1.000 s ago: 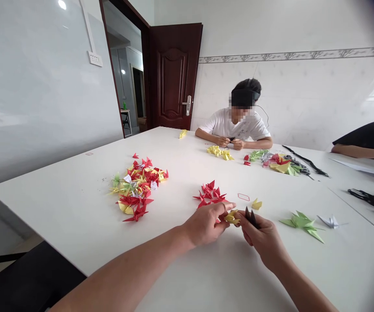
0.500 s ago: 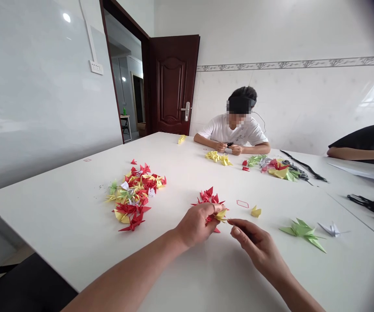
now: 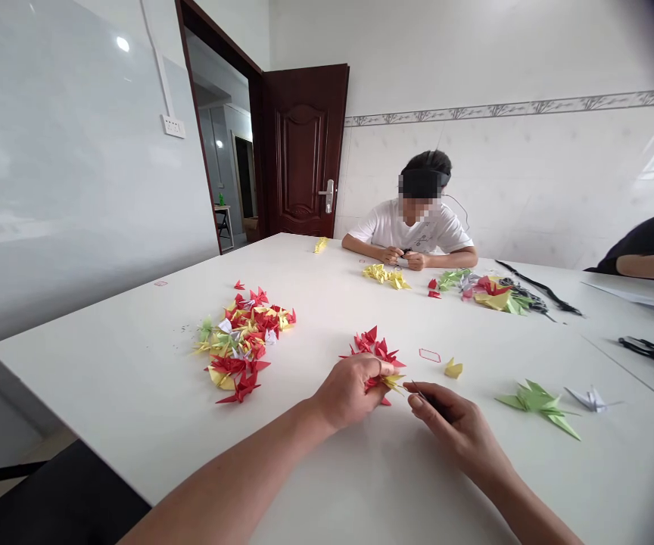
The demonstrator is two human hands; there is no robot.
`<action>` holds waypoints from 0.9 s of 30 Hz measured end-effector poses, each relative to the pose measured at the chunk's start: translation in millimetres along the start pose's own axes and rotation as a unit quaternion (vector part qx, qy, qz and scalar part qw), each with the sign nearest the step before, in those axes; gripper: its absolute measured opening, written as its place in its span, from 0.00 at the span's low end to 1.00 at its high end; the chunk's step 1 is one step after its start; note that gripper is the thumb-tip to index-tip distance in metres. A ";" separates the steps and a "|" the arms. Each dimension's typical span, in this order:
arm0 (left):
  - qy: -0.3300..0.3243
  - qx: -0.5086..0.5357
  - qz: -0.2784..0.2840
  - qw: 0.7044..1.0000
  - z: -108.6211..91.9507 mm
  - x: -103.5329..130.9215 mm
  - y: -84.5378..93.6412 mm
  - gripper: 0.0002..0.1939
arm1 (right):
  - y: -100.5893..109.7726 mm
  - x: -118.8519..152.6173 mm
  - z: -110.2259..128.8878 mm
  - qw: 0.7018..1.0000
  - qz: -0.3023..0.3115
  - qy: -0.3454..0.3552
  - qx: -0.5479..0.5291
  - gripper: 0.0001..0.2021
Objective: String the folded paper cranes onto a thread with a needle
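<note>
Now pinching yellow paper crane (image 3: 393,382) in closed left hand (image 3: 355,390), beside red cranes (image 3: 369,340) on white table (image 3: 134,378) | gripping dark pointed tool (image 3: 432,401) in closed right hand (image 3: 459,428), tip near yellow paper crane | showing across table: white shirt (image 3: 382,223), chest print (image 3: 426,241) too small to read | marked on tabletop: red outline (image 3: 430,355)

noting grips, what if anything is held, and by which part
Left hand pinches a yellow folded-paper piece by its left end; right hand grips a slim dark pointed tool behind its tip.

Yellow folded paper (image 3: 393,381) — pinched, pointed; dark slender tool (image 3: 438,409) — near it.
</note>
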State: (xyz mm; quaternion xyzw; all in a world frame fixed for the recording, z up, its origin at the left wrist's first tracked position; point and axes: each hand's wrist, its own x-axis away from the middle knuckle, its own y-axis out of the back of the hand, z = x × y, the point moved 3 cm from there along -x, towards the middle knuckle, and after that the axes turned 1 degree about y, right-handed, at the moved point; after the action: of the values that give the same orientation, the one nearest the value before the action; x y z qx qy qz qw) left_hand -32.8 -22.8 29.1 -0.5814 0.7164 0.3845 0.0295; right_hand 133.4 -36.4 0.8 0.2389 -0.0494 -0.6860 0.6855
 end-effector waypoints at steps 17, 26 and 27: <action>0.014 0.035 -0.018 0.999 11.5 -1.6 2.2 0.18 | 1.7 -5.3 -6.1 0.996 0.071 0.040 0.026 0.23; -0.010 -0.009 0.000 1.000 11.4 -2.6 0.8 0.12 | 3.5 -4.6 -0.4 0.995 0.078 0.053 0.027 0.25; -0.016 -0.012 -0.001 1.000 11.4 -2.8 0.7 0.11 | 3.8 -4.8 -0.7 0.995 0.076 0.052 0.027 0.25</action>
State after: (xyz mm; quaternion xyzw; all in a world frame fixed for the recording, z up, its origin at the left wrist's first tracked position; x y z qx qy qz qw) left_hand -37.2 -13.8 22.9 -0.5762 0.7107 0.4023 0.0338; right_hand 136.9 -31.8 3.0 0.2883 -0.0506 -0.6166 0.7308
